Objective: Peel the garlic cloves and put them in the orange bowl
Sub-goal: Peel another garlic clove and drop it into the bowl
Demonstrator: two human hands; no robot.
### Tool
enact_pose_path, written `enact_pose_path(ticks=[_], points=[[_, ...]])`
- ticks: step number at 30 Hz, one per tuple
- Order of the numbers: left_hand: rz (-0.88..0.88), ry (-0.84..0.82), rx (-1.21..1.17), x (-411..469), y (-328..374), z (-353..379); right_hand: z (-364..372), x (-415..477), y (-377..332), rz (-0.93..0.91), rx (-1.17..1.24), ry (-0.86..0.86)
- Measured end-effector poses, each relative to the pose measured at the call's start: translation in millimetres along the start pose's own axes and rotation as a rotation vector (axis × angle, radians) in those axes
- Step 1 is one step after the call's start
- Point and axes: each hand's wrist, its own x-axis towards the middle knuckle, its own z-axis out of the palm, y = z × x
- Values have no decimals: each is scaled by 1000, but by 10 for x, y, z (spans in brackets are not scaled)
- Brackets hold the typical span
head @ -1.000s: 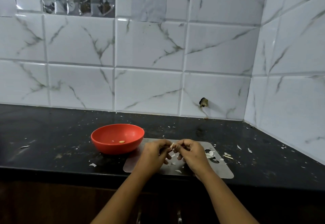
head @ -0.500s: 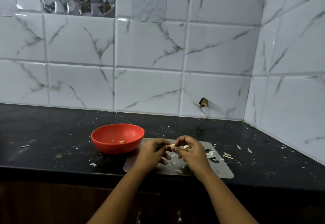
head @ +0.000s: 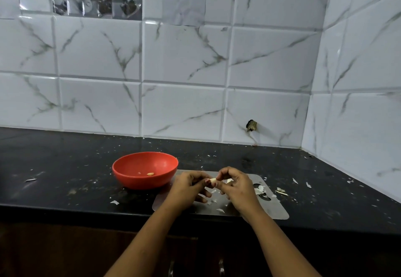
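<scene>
A pale garlic clove (head: 213,180) is pinched between my left hand (head: 189,188) and my right hand (head: 237,186), just above a translucent cutting mat (head: 275,208). Both hands have fingertips on the clove. The orange bowl (head: 145,170) stands on the black counter to the left of my hands, touching the mat's left end. One peeled clove (head: 150,174) lies inside the bowl. White bits of garlic skin (head: 259,189) lie on the mat under and to the right of my hands.
The black counter (head: 65,168) is littered with skin flakes, some at the right (head: 281,191) and one at the far left (head: 30,180). White marble tiles rise behind and along the right side. The counter's front edge runs just below the mat.
My hands have drawn slightly apart, so more of the clove shows between the fingertips. The bowl and mat have not moved.
</scene>
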Motion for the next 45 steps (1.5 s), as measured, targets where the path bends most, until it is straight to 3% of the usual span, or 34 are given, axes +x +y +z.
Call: enact_pose_path(ticks=[19, 45], points=[[-80, -115, -127, 12, 21, -56, -1, 9, 29, -34, -47, 13], [-91, -136, -147, 4, 36, -77, -12, 14, 32, 24, 9, -32]])
